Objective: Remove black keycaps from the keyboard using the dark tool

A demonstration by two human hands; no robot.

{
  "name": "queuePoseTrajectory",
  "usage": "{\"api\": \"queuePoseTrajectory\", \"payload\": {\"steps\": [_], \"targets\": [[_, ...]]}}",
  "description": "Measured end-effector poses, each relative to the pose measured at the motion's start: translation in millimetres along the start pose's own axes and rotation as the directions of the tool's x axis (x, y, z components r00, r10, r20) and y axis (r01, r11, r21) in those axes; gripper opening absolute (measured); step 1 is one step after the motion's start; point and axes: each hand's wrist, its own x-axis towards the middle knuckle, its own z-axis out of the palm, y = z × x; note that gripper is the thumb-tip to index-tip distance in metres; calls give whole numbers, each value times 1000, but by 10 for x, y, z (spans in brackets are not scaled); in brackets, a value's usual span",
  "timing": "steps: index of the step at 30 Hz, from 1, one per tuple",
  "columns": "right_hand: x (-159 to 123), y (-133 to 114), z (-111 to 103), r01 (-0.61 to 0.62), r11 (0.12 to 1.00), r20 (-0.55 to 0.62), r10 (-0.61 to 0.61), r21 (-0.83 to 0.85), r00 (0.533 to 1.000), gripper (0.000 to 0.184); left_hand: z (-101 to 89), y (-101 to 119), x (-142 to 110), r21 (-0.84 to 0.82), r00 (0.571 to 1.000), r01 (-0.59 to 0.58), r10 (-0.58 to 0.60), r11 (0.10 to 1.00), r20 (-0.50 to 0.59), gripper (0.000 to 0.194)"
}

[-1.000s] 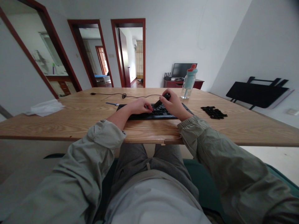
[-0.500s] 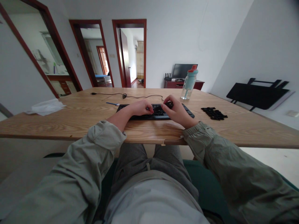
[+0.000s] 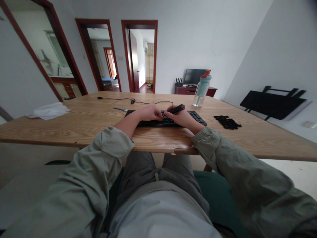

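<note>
Gripping a black, stick-like tool (image 3: 177,109) in my right hand (image 3: 182,118), I have the fingers closed round its shaft and the thicker end jutting up toward 2 o'clock; the slant seems meant to turn its low end, hidden by my hand, toward the keys. My left hand (image 3: 150,113) is palm down with the fingers curled together over the middle of the keyboard (image 3: 198,117), probably to steady it; whether the tips pinch something small, I cannot tell. The keyboard lies flat at 12 o'clock, close to my edge of the wooden table (image 3: 163,142), where both forearms can reach it at ease. Out at 2 o'clock sits a cluster of small black pieces (image 3: 228,122), likely grouped there so they don't mix with anything else. The water bottle (image 3: 201,91) stands upright at 1 o'clock, beyond the keyboard and out of my elbows' way. A thin blue-handled item (image 3: 119,109) rests by the keyboard's far left corner, toward 11, handy for my left side. Behind it a black cable (image 3: 116,99) trails across, well back from my wrists, and a crumpled white cloth (image 3: 49,110) lies around 10 o'clock.
</note>
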Motion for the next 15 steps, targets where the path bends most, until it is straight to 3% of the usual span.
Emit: {"api": "queuePoseTrajectory", "payload": {"steps": [4, 9, 15], "targets": [[78, -82, 91, -10, 997, 95, 18, -78, 995, 25, -54, 14, -43, -18, 998, 42, -41, 999, 44, 26], [123, -110, 82, -28, 994, 153, 44, -105, 987, 14, -96, 73, -75, 22, 992, 129, -129, 991, -1, 25], [201, -37, 43, -85, 990, 194, 105, -111, 975, 15, -96, 24, -66, 48, 991, 131, -131, 990, 1, 38]]}}
